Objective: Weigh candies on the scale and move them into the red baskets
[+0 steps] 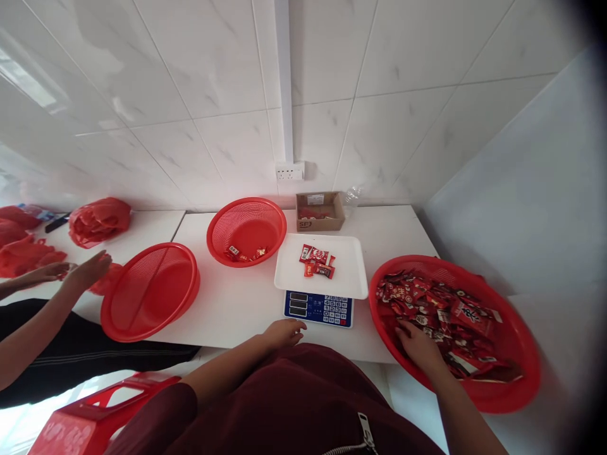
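My right hand (420, 347) reaches into a big red basket (526, 385) of small red snack packets (439, 316). Its fingers bend in among the packets at the near left side, and the fingertips are partly hidden, so what they grip is unclear. By the table's front edge, my left hand (284, 333) is held with loosely bent fingers and nothing in it. Just beyond it stands a blue digital scale (317, 308) topped by a white tray (353, 265). A few red packets (317, 260) lie on that tray.
Behind the scale sits a cardboard box (320, 222) with red packets inside. One red basket (246, 208) holds a few packets; another red basket (152, 291) stands farther left. A co-worker's hands (90, 268) are near red bags (99, 221). A red stool (95, 411) is below.
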Demonstrator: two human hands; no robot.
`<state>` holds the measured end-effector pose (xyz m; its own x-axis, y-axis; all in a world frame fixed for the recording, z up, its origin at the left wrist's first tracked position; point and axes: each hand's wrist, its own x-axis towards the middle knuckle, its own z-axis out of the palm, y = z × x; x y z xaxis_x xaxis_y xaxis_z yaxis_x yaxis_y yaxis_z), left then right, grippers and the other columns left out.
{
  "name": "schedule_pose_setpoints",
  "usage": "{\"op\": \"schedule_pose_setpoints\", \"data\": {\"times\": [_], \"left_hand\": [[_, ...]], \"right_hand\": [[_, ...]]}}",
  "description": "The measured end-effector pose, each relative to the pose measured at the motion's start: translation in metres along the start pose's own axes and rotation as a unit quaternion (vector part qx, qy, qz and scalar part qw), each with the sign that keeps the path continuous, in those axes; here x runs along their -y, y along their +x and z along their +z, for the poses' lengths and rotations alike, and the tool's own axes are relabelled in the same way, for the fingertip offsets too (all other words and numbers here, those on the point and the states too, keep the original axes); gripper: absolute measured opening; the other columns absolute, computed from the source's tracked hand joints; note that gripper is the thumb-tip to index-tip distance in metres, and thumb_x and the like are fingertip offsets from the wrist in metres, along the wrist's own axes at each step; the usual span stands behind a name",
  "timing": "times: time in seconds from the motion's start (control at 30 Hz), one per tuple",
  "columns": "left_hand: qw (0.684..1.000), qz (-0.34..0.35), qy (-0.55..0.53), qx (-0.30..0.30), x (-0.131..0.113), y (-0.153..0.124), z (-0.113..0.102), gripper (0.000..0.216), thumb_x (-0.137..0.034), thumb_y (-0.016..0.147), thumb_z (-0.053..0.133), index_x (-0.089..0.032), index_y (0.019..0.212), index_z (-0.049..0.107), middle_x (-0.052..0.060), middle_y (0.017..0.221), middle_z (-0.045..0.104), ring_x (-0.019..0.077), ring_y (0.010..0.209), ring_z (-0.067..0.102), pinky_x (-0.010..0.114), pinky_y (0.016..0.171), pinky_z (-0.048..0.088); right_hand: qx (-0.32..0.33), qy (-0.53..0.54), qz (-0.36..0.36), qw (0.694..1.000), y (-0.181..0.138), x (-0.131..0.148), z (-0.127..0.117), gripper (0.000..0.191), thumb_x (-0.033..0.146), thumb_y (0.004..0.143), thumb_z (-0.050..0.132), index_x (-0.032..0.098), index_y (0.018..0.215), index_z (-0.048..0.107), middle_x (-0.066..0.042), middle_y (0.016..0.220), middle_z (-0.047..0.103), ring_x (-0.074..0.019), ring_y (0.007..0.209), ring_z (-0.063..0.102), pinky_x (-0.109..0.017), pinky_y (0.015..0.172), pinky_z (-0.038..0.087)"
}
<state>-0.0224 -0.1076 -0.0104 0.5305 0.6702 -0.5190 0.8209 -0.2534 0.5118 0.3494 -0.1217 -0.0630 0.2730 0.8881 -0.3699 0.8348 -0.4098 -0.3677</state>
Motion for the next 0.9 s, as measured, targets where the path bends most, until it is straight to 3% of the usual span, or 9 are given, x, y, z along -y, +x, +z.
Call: {"op": "schedule_pose_setpoints", "data": {"times": [0.17,0.3,0.37,0.47,0.53,0.63,0.73,0.9], "left_hand": [[1.0,0.012,-0.002,-0.006,0.008,0.002,-0.003,0.032,-0.025,0.085,0.048,-0.025,0.115,0.058,0.003,0.109,0.066,0.0185,0.097,0.062,0.029,0.084,0.047],[1.0,0.019,-0.01,-0.018,0.017,0.0,-0.005,0.032,-0.023,0.084,0.049,-0.026,0.114,0.059,0.003,0.108,0.066,0.0187,0.097,0.062,0.028,0.084,0.047],[1.0,0.017,-0.014,-0.019,0.021,-0.004,-0.008,0.032,-0.023,0.084,0.048,-0.026,0.114,0.059,0.003,0.108,0.066,0.0181,0.096,0.062,0.028,0.084,0.047],[0.999,0.017,-0.018,-0.02,0.028,-0.009,-0.012,0.032,-0.024,0.084,0.047,-0.026,0.114,0.058,0.003,0.111,0.065,0.0173,0.096,0.062,0.027,0.084,0.046],[0.999,0.022,-0.019,-0.021,0.033,-0.013,-0.014,0.033,-0.023,0.085,0.047,-0.026,0.116,0.058,0.003,0.114,0.064,0.0174,0.098,0.062,0.027,0.085,0.046],[0.999,0.025,-0.021,-0.025,0.041,-0.019,-0.015,0.034,-0.023,0.085,0.046,-0.025,0.117,0.057,0.004,0.115,0.063,0.018,0.098,0.062,0.028,0.085,0.046],[0.999,0.017,-0.026,-0.038,0.05,-0.025,-0.014,0.034,-0.024,0.085,0.045,-0.025,0.116,0.057,0.004,0.112,0.064,0.0172,0.094,0.063,0.028,0.084,0.046],[0.998,0.01,-0.037,-0.047,0.059,-0.033,-0.014,0.034,-0.023,0.085,0.044,-0.025,0.117,0.057,0.003,0.111,0.065,0.0159,0.092,0.063,0.026,0.084,0.047]], "right_hand": [[-0.051,0.022,0.038,0.998,-0.007,0.008,-0.019,0.039,0.045,0.076,0.042,0.021,0.091,0.069,-0.01,0.088,0.072,-0.0259,0.075,0.066,-0.036,0.068,0.047],[-0.138,0.085,0.054,0.985,-0.017,0.034,-0.039,0.041,0.055,0.073,0.043,0.023,0.083,0.067,-0.009,0.082,0.072,-0.0266,0.072,0.064,-0.038,0.066,0.047],[-0.158,0.135,0.025,0.978,-0.021,0.058,-0.044,0.041,0.056,0.072,0.045,0.023,0.083,0.066,-0.009,0.089,0.072,-0.0263,0.08,0.064,-0.037,0.072,0.047],[-0.128,0.177,-0.059,0.974,-0.021,0.103,-0.042,0.038,0.053,0.074,0.046,0.022,0.084,0.065,-0.007,0.094,0.071,-0.0238,0.086,0.063,-0.035,0.079,0.046],[-0.096,0.175,-0.119,0.973,-0.016,0.132,-0.035,0.034,0.05,0.075,0.044,0.022,0.079,0.064,-0.006,0.09,0.071,-0.0226,0.084,0.063,-0.034,0.078,0.046],[-0.094,0.127,-0.149,0.976,-0.002,0.162,-0.022,0.034,0.047,0.078,0.042,0.022,0.078,0.064,-0.006,0.084,0.071,-0.0218,0.078,0.063,-0.033,0.073,0.047],[-0.13,0.097,-0.145,0.976,0.008,0.168,-0.016,0.035,0.044,0.081,0.039,0.021,0.085,0.065,-0.007,0.088,0.071,-0.0214,0.081,0.064,-0.032,0.073,0.047],[-0.163,0.056,-0.143,0.975,0.01,0.149,-0.014,0.035,0.035,0.081,0.039,0.016,0.096,0.065,-0.011,0.1,0.069,-0.0238,0.095,0.06,-0.037,0.086,0.044]]}}
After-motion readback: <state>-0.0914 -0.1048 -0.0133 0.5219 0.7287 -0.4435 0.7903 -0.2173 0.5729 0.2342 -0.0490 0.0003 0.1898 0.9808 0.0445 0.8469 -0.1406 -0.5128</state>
